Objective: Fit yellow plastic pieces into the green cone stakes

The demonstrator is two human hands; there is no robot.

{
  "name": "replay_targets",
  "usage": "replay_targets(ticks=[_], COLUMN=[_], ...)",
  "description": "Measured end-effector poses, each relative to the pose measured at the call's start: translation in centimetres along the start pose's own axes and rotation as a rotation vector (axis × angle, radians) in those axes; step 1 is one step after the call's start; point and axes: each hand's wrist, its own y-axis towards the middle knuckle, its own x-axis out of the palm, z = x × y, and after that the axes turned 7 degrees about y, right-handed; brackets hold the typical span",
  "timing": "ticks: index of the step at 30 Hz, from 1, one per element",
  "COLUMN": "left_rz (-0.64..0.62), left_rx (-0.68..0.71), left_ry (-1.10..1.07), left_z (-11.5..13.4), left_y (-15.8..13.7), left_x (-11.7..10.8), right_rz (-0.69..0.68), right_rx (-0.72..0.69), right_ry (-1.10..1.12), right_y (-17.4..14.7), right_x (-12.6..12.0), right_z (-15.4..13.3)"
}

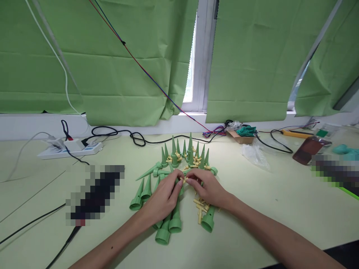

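My left hand (169,188) and my right hand (205,185) meet at the middle of the table, fingertips pinched round a small yellow peg-like piece (184,179). A green cone lies partly hidden beneath my left fingers. More green cones (175,220) lie under and beside my left wrist, their hollow ends toward me. Below my right hand are several loose yellow pieces (200,209) and one green cone (208,220) on its side. Beyond both hands, upright green cones (190,149) stand in a cluster with yellow pieces (195,160) among them.
On the left are a white power strip (75,149) and a blurred dark object (97,196) with a cable. A black cable (162,141) runs along the back. At right stand a small cardboard box (240,137), a plastic bag (255,156) and a tilted brown bottle (308,149).
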Motion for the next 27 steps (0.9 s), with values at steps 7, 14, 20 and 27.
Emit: replay_targets(ticks=[7,14,20,27], left_rz=[-0.021,-0.007,0.006,-0.021], left_rx=[0.034,0.036,0.024,0.035], left_ry=[-0.005,-0.014,-0.015,-0.002], left_z=[-0.15,-0.08,-0.1,-0.07], left_y=[-0.05,-0.03,0.12,0.06], left_x=[0.12,0.16,0.05,0.15], right_rz=[-0.016,-0.025,-0.016,-0.033], right_rx=[-0.001,0.014,0.007,0.008], right_ry=[-0.052,-0.062,-0.017,-0.032], right_y=[0.0,0.12,-0.12,0.01], right_x=[0.14,0.14,-0.02,0.12], right_z=[0.56,0.45,-0.09,0.13])
